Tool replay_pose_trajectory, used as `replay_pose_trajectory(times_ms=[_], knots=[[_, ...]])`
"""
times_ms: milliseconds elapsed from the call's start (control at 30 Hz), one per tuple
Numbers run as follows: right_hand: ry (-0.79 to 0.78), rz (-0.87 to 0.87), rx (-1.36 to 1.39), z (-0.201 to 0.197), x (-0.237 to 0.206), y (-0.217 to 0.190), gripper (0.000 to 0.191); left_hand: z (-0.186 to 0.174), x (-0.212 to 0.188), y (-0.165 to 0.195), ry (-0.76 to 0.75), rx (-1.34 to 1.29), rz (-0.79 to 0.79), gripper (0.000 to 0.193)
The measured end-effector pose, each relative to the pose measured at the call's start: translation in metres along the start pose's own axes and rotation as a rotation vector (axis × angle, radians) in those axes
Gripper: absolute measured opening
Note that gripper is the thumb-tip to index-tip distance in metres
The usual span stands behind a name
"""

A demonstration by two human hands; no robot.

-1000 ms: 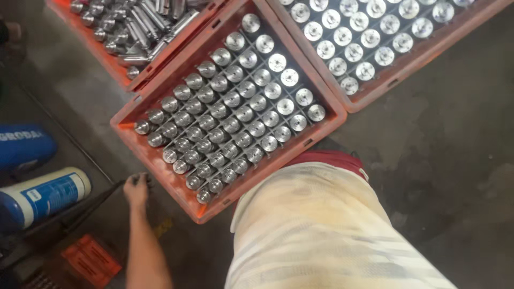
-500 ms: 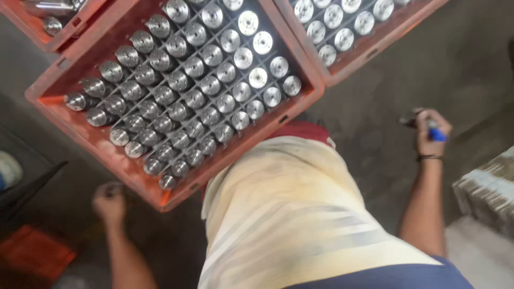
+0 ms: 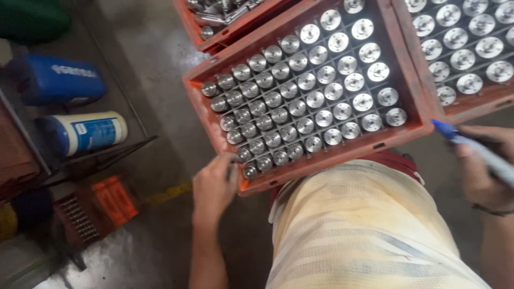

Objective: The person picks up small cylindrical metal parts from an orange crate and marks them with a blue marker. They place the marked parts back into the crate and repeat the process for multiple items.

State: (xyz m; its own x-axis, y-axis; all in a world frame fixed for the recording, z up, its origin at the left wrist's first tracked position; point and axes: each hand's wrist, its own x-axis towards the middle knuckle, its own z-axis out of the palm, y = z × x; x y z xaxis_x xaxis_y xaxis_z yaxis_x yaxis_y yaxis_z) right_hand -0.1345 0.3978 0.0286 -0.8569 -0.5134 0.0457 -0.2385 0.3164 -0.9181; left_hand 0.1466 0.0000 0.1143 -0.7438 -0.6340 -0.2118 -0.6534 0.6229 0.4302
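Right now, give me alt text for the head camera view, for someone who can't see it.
Seen from above, a person's left hand grips the near corner of an orange crate packed with upright round metal parts. Their right hand holds a blue-tipped marker beside it. More orange crates sit behind, and blue and white canisters lie at left.

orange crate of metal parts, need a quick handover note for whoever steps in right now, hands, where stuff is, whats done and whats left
Left hand: at the near left corner of the orange crate, fingers on a metal part there.
Right hand: holds a blue marker, beside the crate's near right corner.
Crate: on the floor before the person, its grid slots filled with upright round metal parts.
Done: the crate looks full.
Left: cannot tell whether any part has been marked.
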Motion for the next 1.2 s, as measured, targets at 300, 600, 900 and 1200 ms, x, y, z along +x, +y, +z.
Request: replay_pose_trajectory(times_ms=[300,600,900,1200], knots=[[-0.374,-0.537,-0.132,0.088,0.055,-0.104,0.025,0.042,0.02,-0.002,0.023,0.23,0.033,0.042],[-0.359,-0.735,0.105,0.127,0.065,-0.125,0.025,0.05,-0.002,0.019,0.305,-1.714,-0.039,0.051],[-0.507,-0.832,0.21,0.166,0.05,-0.129,0.023,0.114,0.006,0.058,0.185,-1.691,-0.294,0.039],[-0.621,-0.889,0.305,0.172,0.037,-0.122,0.025,0.111,0.007,0.051,0.17,-1.737,-0.297,0.035]])
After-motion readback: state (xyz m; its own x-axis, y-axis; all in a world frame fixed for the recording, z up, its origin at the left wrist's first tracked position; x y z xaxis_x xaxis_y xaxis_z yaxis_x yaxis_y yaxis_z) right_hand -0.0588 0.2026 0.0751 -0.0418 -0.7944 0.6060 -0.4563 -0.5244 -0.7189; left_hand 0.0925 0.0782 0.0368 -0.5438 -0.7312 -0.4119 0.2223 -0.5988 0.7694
